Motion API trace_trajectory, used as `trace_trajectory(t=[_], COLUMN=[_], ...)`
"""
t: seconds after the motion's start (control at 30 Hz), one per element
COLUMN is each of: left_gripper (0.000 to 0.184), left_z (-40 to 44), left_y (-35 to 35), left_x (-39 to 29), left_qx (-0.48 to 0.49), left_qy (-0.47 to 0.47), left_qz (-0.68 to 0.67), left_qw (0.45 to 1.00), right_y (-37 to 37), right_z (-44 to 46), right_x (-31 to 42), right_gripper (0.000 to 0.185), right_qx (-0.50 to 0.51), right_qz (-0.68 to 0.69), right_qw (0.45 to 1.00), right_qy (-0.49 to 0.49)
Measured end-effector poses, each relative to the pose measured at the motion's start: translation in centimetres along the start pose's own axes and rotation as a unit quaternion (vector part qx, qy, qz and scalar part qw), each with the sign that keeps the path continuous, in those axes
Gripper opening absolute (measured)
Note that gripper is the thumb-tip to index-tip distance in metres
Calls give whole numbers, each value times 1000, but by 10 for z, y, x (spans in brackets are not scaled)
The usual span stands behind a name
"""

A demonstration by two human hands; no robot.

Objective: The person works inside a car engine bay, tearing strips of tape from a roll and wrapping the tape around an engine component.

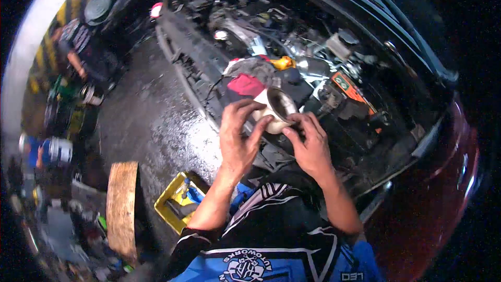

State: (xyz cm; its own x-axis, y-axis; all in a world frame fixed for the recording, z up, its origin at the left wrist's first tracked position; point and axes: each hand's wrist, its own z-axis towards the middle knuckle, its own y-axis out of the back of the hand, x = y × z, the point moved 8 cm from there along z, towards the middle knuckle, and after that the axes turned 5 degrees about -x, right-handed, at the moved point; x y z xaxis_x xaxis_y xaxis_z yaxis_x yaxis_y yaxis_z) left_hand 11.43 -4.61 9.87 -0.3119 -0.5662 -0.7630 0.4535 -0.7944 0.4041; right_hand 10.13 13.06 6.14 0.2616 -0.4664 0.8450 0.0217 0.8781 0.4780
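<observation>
Between my two hands, over the front of an open engine bay (pixel 308 36), is a cream-white round roll (pixel 269 122) that looks like tape. Its wide, dark opening faces up and to the right. My left hand (pixel 240 138) grips its left side with thumb and fingers. On the right rim, my right hand (pixel 311 143) pinches it between thumb and fingers. Just beyond the roll, a red cloth (pixel 245 85) and a grey rag (pixel 257 69) lie on the engine bay's front edge.
An orange tool or case (pixel 350 90) and a yellow-orange item (pixel 283 62) lie among engine parts. A yellow crate (pixel 168 198) with tools stands on the wet floor (pixel 156 109), near a wooden board (pixel 122 206). Another person (pixel 86 52) is at the upper left beside a bucket (pixel 92 95).
</observation>
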Motion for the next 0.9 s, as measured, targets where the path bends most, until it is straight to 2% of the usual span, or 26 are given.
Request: trace_trajectory(t=[0.13,0.17,0.2,0.3,0.47,0.63,0.8,0.9], left_gripper=[24,22,23,17,19,21,21,21], left_z=[-42,-50,-61,-87,-136,-163,-167,-162], left_y=[4,8,10,20,20,36,36,29], left_x=[-10,-18,-17,-31,-26,-26,-40,-48], left_qx=[-11,-23,-29,-61,-89,-192,-182,-165], left_qy=[28,10,51,44,99,140,75,45], left_qz=[-3,16,-4,30,63,54,78,93], left_qw=[1000,1000,998,997,989,970,977,981], right_y=[9,10,11,8,3,-2,-1,8], right_z=[-29,-36,-43,-63,-79,-91,-103,-105], right_x=[5,8,10,11,0,4,5,-1], right_gripper=[24,23,23,22,23,23,23,22], right_qx=[13,20,28,59,117,145,132,112], right_qz=[-23,-21,-19,-37,-38,-1,6,-1], right_qw=[998,997,996,985,969,969,979,979], right_qy=[52,69,85,155,216,200,157,168])
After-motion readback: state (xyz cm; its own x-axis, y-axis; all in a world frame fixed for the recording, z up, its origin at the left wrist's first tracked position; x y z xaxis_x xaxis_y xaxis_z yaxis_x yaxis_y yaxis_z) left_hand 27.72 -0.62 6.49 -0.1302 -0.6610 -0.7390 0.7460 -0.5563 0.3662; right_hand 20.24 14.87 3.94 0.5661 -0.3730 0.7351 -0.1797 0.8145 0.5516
